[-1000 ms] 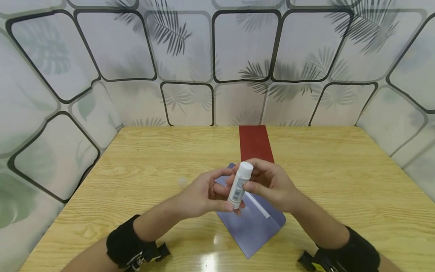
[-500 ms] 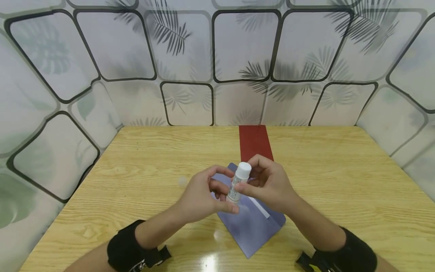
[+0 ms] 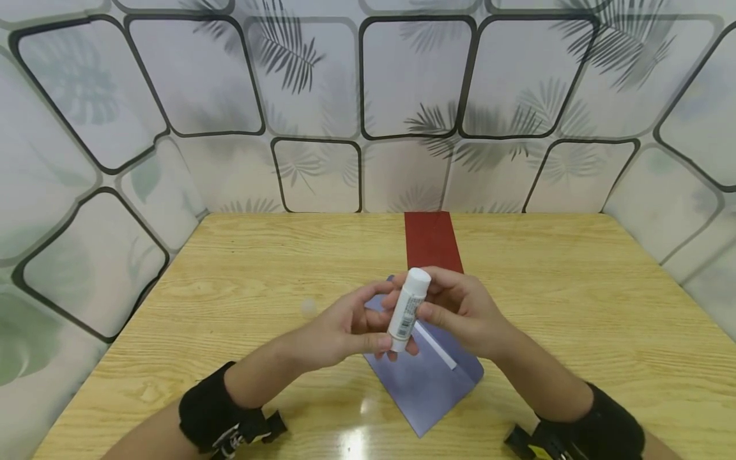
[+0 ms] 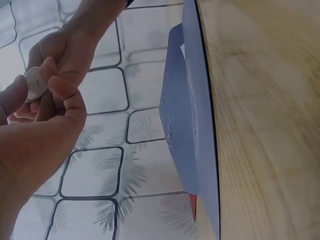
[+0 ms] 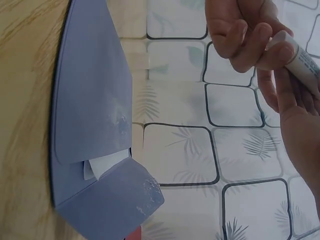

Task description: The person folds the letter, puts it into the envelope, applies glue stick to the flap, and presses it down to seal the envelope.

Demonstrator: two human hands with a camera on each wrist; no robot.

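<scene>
A white capped glue stick is held tilted above the envelope, its printed label and barcode facing up. My left hand grips its lower end, thumb against the base. Higher on the tube, my right hand pinches it between thumb and fingers. In the left wrist view the stick's round base shows between fingers; the right wrist view catches the glue stick's tube from the side. Below lies a blue-purple envelope, flap raised, white paper peeking out. Shiny smears mark the flap.
A dark red strip lies behind the envelope, reaching the back edge of the wooden table. A small pale round spot shows on the table left of the hands. Patterned walls enclose the back and sides.
Half a second ago my left thumb and fingers were spread looser around the lower tube; now they close on it. The glue stick has risen slightly, and my right hand has shifted a little.
</scene>
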